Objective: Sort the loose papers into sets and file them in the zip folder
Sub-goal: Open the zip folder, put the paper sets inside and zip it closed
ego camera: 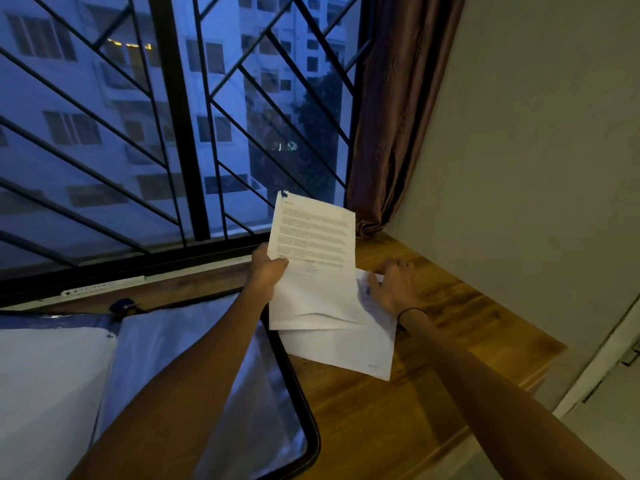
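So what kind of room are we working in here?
Likely a room in a high-rise flat: a wooden ledge under a barred window facing apartment blocks, a curtain at its side. The left hand holds a printed sheet over an open zip folder.

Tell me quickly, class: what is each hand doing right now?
Left hand: grips a printed sheet, raised off the table.
Right hand: open, fingers resting on the papers lying on the wooden table.

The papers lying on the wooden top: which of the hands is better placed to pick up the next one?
The right hand: it already rests on the loose papers on the wooden top. The left hand holds a printed sheet.
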Tool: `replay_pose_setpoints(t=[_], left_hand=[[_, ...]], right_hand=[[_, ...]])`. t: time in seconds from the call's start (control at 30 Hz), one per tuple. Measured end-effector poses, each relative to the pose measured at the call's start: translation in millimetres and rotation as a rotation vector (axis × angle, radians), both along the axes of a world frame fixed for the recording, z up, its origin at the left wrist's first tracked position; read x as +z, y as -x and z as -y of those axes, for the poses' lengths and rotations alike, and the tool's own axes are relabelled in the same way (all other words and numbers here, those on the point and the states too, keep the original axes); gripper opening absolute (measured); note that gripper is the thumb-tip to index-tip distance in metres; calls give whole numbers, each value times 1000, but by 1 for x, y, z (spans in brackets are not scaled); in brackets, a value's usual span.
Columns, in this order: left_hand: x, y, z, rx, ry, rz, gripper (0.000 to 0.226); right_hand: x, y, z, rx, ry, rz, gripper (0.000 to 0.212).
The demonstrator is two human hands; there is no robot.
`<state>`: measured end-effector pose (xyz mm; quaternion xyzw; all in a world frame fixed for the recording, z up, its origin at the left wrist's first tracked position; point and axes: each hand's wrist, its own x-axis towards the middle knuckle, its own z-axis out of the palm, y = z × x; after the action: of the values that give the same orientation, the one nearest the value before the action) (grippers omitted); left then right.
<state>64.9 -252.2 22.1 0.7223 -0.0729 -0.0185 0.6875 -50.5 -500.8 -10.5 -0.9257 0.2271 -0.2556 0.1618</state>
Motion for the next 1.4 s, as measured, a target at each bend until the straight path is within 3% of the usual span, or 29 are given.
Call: replay_pose_setpoints(t=[0.1,0.2,0.3,0.5,0.67,0.77,0.93,1.17,1.27,1.4], left_hand=[[15,-4,-21,-55,71,20,39],[23,-7,-49,-90,123,14,45],[26,-9,-80,-117,176,0,58],[34,-8,-132,-284,277,-44,58],[49,-3,-152,-165,277,97,64],[45,5,-160,-21,184,202,54],[12,11,-183,-29,-60,168,51],[42,8,-196,127,239,200,24],[51,8,-192,36,304,216,49],[50,16,-182,16,217,196,69]], right_hand=[[15,-21,-18,183,-374,141,62],[34,-41,-47,499,-854,157,42],[47,-54,-82,649,-1053,93,40],[59,-72,-158,585,-1069,260,29],[66,-83,-211,661,-1119,426,29],[60,-85,-236,671,-1199,354,42],[35,-85,-257,608,-1050,118,39],[53,-90,-265,689,-874,142,39],[57,-91,-280,864,-836,34,62],[58,-95,-308,818,-840,-117,99]])
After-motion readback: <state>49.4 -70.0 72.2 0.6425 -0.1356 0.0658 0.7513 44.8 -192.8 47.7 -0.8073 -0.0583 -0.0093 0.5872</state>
